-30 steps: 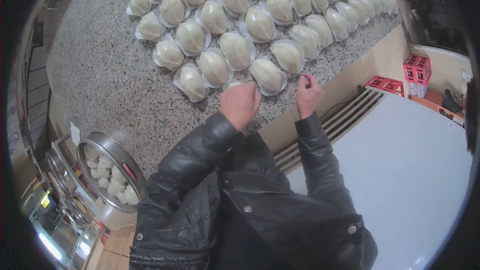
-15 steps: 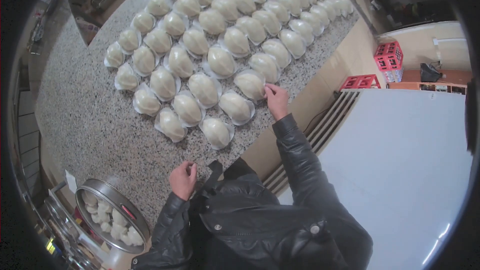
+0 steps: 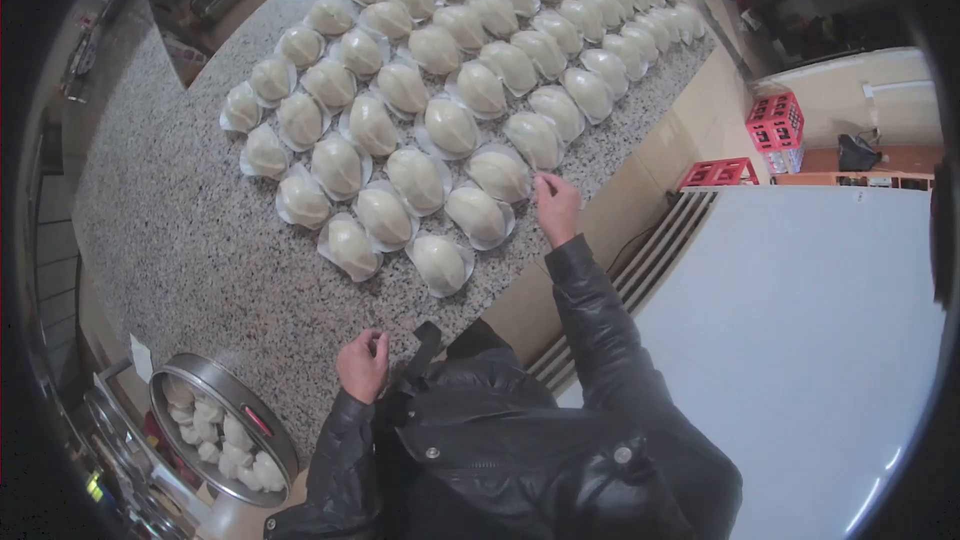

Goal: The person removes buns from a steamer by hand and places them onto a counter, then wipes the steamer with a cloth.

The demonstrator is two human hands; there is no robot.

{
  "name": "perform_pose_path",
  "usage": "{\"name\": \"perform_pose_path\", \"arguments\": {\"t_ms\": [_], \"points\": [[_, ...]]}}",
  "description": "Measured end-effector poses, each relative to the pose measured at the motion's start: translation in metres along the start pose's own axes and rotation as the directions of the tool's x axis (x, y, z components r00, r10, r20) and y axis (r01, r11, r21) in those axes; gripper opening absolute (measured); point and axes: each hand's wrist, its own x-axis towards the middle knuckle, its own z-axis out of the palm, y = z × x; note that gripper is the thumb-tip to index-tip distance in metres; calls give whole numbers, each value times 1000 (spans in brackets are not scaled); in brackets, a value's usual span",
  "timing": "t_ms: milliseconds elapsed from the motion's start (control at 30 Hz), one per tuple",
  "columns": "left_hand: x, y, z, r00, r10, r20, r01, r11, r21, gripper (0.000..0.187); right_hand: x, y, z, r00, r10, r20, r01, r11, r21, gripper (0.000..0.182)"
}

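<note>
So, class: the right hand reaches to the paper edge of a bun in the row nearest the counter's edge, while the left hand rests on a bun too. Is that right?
Not quite. In the head view the left hand touches no bun; it is curled at the counter's near edge, by the jacket. The right hand does reach to a bun's paper edge.

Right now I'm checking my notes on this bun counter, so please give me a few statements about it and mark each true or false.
1. The right hand is at the paper edge of a bun near the counter's front edge. True.
2. The left hand is holding a bun. False: it is curled near the counter edge, and no bun is visible in it.
3. The buns sit in rows on paper liners on a speckled stone counter. True.
4. The steamer tray at lower left is empty. False: it holds small white dough pieces.
5. The crates at right are blue. False: they are red.
</note>
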Motion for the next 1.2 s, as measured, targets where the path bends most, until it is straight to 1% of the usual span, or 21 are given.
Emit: {"name": "perform_pose_path", "arguments": {"t_ms": [100, 167, 200, 267, 300, 367, 400, 467, 500, 600, 700, 767, 800, 833, 867, 900, 967, 1000, 1067, 1100, 1200], "points": [[-5, 0, -9, 999, -40, 33, 41, 999, -19, 20, -20, -13, -16, 998, -19, -55, 16, 998, -55, 21], [-12, 0, -14, 996, -55, 71, 64, 988, -140, 21, -37, -14, -25, 992, -47, -117, 38, 996, -81, 22], [-11, -1, -16, 995, -82, 61, 92, 981, -172, 22, -41, -19, -27, 992, -68, -107, 60, 995, -78, 23], [-19, -10, -20, 999, -36, 41, 46, 961, -274, 19, -54, -33, -22, 974, -150, -171, 141, 988, -63, 18], [-28, -17, -25, 997, -71, 18, 73, 953, -296, 18, -65, -43, -14, 974, -177, -143, 172, 984, -42, 16], [-38, -27, -34, 998, -47, -32, 35, 952, -305, 15, -78, -73, 4, 952, -273, -137, 281, 959, 45, 11], [-45, -35, -39, 995, -82, -60, 60, 949, -309, 14, -88, -87, 14, 947, -306, -98, 315, 945, 86, 10], [-62, -54, -47, 976, -97, -193, 34, 951, -307, 12, -113, -114, 36, 941, -337, 16, 329, 927, 179, 11], [-71, -63, -52, 959, -143, -245, 63, 950, -305, 11, -126, -128, 49, 929, -361, 83, 335, 915, 224, 11], [-116, -103, -83, 875, -264, -405, 152, 945, -289, 12, -185, -176, 101, 832, -469, 296, 370, 867, 334, 14], [-171, -153, -113, 733, -355, -580, 258, 934, -246, 10, -259, -220, 154, 600, -628, 496, 442, 777, 448, 22], [-208, -199, -124, 590, -456, -666, 367, 887, -281, 11, -308, -244, 190, 290, -710, 642, 496, 685, 534, 22], [-225, -223, -130, 544, -486, -684, 394, 867, -304, 12, -335, -258, 206, 193, -717, 669, 509, 657, 557, 22], [-242, -248, -131, 507, -589, -629, 491, 797, -351, 9, -365, -268, 221, 78, -708, 702, 525, 628, 575, 20], [-257, -273, -135, 467, -686, -558, 580, 714, -393, 13, -394, -281, 236, -33, -679, 733, 539, 606, 585, 19], [-267, -298, -137, 436, -736, -518, 619, 663, -422, 16, -422, -292, 253, -99, -659, 746, 551, 587, 592, 19], [-282, -345, -136, 436, -784, -442, 668, 611, -424, 22, -481, -307, 287, -285, -595, 752, 615, 488, 619, 12], [-287, -364, -142, 435, -799, -415, 681, 593, -429, 24, -509, -311, 306, -332, -565, 755, 628, 464, 624, 11], [-287, -396, -162, 497, -750, -436, 680, 649, -341, 24, -559, -310, 346, -443, -360, 821, 782, 293, 551, 19], [-286, -416, -166, 518, -737, -434, 674, 664, -324, 25, -578, -302, 363, -456, -295, 840, 815, 242, 527, 21], [-281, -486, -170, 578, -669, -467, 663, 719, -208, 20, -616, -269, 407, -483, -273, 832, 850, 81, 520, 17]]}}
